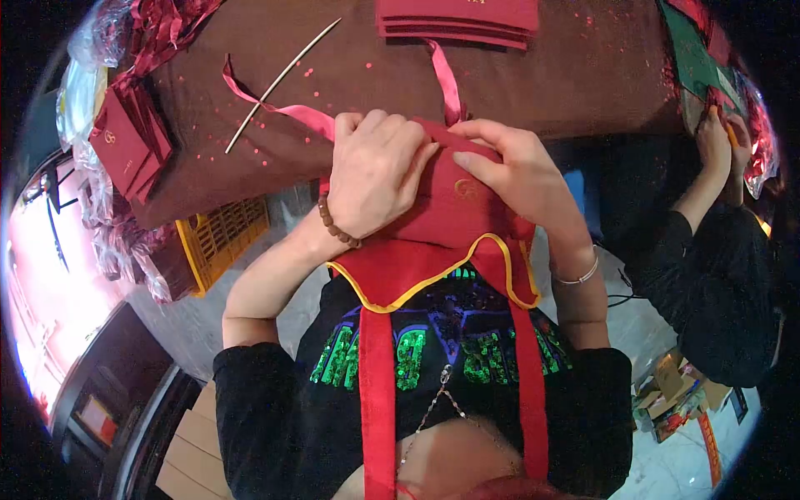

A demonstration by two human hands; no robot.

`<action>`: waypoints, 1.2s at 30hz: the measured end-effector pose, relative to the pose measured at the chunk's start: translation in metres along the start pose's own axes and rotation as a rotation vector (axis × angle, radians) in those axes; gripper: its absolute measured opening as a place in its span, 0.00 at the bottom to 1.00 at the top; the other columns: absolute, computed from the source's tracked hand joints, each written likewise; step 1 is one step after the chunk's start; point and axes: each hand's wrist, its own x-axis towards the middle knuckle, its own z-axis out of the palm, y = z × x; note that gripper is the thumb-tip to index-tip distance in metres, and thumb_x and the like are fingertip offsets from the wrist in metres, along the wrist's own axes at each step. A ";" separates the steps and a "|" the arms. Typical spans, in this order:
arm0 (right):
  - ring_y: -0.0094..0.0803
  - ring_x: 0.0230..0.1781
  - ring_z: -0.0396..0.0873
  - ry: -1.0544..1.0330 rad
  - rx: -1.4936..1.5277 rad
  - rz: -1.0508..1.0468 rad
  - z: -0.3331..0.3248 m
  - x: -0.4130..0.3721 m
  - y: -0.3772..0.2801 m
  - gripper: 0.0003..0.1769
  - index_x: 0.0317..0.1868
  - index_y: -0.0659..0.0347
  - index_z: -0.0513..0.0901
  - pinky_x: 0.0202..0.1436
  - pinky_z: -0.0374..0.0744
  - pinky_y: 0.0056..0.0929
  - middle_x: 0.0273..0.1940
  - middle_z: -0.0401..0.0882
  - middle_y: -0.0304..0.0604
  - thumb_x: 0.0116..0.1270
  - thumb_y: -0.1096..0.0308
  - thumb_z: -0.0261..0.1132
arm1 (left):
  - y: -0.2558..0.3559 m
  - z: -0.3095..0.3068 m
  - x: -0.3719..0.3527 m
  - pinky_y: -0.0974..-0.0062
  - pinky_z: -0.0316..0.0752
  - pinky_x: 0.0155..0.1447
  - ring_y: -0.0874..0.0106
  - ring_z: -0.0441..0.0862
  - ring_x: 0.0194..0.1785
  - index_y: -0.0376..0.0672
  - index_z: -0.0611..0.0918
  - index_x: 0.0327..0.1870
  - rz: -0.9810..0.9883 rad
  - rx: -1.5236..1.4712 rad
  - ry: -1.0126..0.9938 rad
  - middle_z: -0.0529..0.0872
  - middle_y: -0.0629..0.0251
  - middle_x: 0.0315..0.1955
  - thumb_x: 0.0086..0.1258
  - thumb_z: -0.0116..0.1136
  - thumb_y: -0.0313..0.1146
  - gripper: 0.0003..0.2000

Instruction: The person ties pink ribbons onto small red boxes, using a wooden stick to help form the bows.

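A dark red bag (454,204) with a gold emblem lies in front of my body, at the near edge of the brown-covered table. My left hand (371,179), a beaded bracelet at its wrist, presses down over the bag's left side with fingers curled. On the right side, my right hand (521,171) pinches the bag's upper part between thumb and fingers. A pink ribbon (304,115) runs out to the left from under my left hand, and another ribbon (446,79) extends up between the hands. Beyond the left one lies a thin pale stick (283,83).
A stack of dark red bags (458,21) sits at the table's far side. More red bags (129,142) lean at the left end, above a yellow crate (221,237). At right, another person's hands (718,146) work with an orange-handled tool near green material.
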 end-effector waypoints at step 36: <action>0.31 0.36 0.83 0.071 -0.035 0.039 0.006 0.000 -0.009 0.14 0.46 0.67 0.78 0.40 0.77 0.26 0.35 0.82 0.52 0.60 0.70 0.62 | 0.008 -0.001 0.005 0.67 0.60 0.40 0.64 0.72 0.31 0.44 0.76 0.26 0.006 -0.034 0.026 0.74 0.65 0.22 0.53 0.61 0.28 0.05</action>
